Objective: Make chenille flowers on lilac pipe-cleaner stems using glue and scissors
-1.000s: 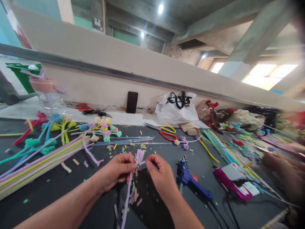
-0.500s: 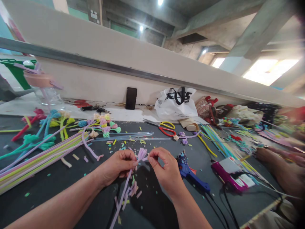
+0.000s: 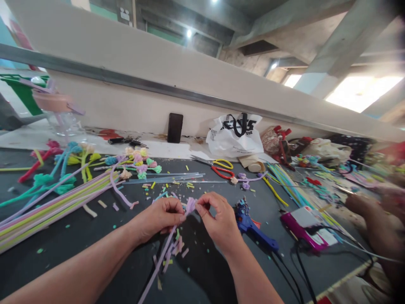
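Over the dark table, my left hand [image 3: 167,214] pinches a lilac pipe cleaner stem [image 3: 160,264] just below its bunched lilac head [image 3: 190,205]. The stem's long end slants down toward the front edge of the view. Thumb and forefinger of my right hand [image 3: 214,213] are closed on the right side of that bunched head. Short cut pieces [image 3: 177,245] in lilac, pink and yellow lie beneath my hands. To the right of my right hand rests a blue glue gun [image 3: 257,234] with a crusted tip.
Scissors [image 3: 218,167] with red and yellow handles lie behind my hands. Long coloured pipe cleaners [image 3: 60,207] and finished fuzzy flowers [image 3: 142,162] spread at left. A magenta-and-white box [image 3: 308,228] with cables sits right. A co-worker's hand [image 3: 360,204] works at far right.
My right fingers stay at the lilac head, which now looks more gathered and leans toward them. The co-worker's hand at far right has shifted. The view has tilted slightly.
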The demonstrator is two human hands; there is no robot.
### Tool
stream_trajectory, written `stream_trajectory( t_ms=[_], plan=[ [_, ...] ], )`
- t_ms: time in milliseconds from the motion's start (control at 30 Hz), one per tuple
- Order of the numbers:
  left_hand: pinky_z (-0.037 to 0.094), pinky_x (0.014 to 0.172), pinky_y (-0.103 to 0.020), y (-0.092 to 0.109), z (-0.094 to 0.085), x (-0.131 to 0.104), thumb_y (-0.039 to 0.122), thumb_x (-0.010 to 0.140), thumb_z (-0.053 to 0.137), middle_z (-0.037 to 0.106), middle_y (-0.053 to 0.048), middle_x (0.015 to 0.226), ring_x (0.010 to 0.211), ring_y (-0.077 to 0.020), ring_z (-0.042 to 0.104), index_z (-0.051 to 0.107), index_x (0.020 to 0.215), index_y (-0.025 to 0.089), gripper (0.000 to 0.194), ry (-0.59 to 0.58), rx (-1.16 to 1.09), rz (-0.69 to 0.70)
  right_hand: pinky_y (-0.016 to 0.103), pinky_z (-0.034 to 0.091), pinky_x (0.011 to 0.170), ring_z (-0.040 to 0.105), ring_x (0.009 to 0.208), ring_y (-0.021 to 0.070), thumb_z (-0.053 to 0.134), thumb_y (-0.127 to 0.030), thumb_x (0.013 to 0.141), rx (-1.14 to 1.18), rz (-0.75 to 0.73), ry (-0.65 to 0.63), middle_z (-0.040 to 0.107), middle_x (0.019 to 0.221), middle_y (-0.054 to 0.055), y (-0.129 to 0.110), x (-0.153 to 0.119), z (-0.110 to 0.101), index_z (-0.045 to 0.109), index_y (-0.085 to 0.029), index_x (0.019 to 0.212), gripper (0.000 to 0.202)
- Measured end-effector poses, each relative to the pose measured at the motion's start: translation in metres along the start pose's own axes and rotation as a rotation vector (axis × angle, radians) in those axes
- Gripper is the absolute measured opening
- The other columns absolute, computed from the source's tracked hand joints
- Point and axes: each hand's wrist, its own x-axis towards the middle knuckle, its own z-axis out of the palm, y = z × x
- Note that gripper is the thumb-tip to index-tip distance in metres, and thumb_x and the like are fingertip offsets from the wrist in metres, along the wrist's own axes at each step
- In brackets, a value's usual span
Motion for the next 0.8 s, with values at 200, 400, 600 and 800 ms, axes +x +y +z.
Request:
stream_trajectory(
  t_ms=[200,400,600,800],
  plan=[
    [0.019,0.035,-0.016,-0.0013,-0.0007,-0.0002,0.030,0.068,0.064,0.042,0.008,0.044,0.034,-0.0026,0.029,0.050,0.068,0.016,0.020,-0.006,0.010,0.019,0.027,0.040,0.067,0.053,0.063,0.0133,0.055,-0.015,0.075,0.020,0.037,-0.004,0.057,0.065,-0.001,0.0035,-0.0004,0.0044,0.055,-0.019,0.068,0.008],
    [0.019,0.035,-0.017,-0.0022,-0.0011,0.0000,0.030,0.068,0.065,0.042,0.008,0.045,0.034,-0.0027,0.030,0.051,0.067,0.016,0.020,-0.011,0.017,0.027,0.026,0.040,0.065,0.052,0.062,0.0128,0.055,-0.016,0.074,0.046,0.066,0.008,0.055,0.065,-0.002,0.0034,0.0004,0.0059,0.055,-0.019,0.068,0.006],
    [0.020,0.034,-0.016,-0.0023,-0.0005,0.0008,0.031,0.066,0.066,0.044,0.008,0.047,0.034,-0.0025,0.031,0.051,0.067,0.016,0.022,-0.001,0.004,0.012,0.026,0.040,0.064,0.053,0.062,0.0129,0.055,-0.017,0.074,0.033,0.080,0.026,0.056,0.063,-0.002,0.0015,0.0002,0.0049,0.055,-0.019,0.067,0.008],
    [0.020,0.034,-0.016,-0.0027,0.0000,0.0003,0.032,0.067,0.066,0.042,0.008,0.046,0.034,-0.0023,0.029,0.050,0.067,0.016,0.022,-0.008,0.019,0.006,0.026,0.039,0.065,0.053,0.062,0.0133,0.055,-0.017,0.074,0.006,0.088,0.022,0.057,0.063,-0.001,0.0019,-0.0003,0.0058,0.055,-0.019,0.066,0.008]
  ],
)
